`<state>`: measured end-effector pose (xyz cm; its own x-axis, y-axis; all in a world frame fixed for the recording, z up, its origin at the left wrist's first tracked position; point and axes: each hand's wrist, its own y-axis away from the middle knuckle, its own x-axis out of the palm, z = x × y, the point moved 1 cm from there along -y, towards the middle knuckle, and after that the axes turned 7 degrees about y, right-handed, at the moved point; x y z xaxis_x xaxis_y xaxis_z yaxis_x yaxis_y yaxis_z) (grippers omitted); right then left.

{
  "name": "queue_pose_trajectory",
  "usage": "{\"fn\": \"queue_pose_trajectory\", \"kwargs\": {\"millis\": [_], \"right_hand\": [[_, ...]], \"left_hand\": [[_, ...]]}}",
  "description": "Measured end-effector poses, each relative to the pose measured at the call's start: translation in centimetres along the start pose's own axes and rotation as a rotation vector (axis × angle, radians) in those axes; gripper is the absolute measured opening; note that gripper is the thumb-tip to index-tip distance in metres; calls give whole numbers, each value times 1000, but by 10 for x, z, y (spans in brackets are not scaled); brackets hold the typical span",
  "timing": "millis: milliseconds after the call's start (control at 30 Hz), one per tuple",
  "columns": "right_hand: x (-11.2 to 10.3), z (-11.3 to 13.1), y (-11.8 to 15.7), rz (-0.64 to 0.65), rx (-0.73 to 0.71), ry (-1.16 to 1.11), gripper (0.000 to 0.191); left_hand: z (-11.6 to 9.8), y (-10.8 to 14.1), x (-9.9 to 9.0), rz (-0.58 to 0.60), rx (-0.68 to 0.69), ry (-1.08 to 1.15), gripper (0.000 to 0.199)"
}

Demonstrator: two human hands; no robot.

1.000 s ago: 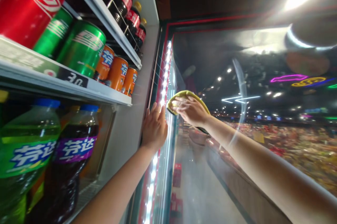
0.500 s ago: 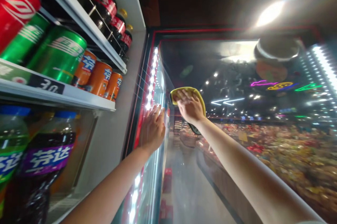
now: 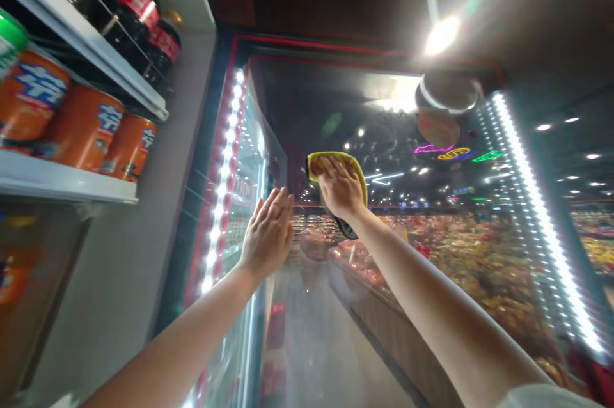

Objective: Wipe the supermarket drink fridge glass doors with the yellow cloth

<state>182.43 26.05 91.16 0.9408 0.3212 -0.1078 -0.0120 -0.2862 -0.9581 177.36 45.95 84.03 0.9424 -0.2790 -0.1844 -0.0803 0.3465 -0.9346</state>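
My right hand (image 3: 341, 187) presses a yellow cloth (image 3: 363, 179) with a dark edge flat against the glass door (image 3: 307, 306). Its fingers are stretched over the cloth, whose lower part hangs below the wrist. To the left, my left hand (image 3: 268, 232) is raised with fingers straight and the palm turned to the glass. Nothing shows in it; whether the palm touches the pane I cannot tell.
Left of the door, a cooler shelf (image 3: 71, 179) carries orange cans (image 3: 86, 126), with dark cola bottles (image 3: 137, 5) above. LED strips (image 3: 542, 216) run along both sides of the door. Shop lights and goods show through or reflect in the glass.
The view has swung right, so the shelves have slid left and the door's right LED strip shows more fully. My left hand sits slightly left in view, clear of the left light strip; my right hand stays on the cloth.
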Motion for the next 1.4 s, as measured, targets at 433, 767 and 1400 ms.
{"fn": "queue_pose_trajectory", "kwargs": {"millis": [433,767,1400], "right_hand": [[-12,-77,26,-33,55,94,46],[-21,-115,95,-4,135,120,47],[-48,-239,99,-23,149,105,49]], "left_hand": [[-55,-40,45,-25,55,53,55],[-96,-37,72,-40,40,110,61],[-184,-74,132,-75,139,122,61]]}}
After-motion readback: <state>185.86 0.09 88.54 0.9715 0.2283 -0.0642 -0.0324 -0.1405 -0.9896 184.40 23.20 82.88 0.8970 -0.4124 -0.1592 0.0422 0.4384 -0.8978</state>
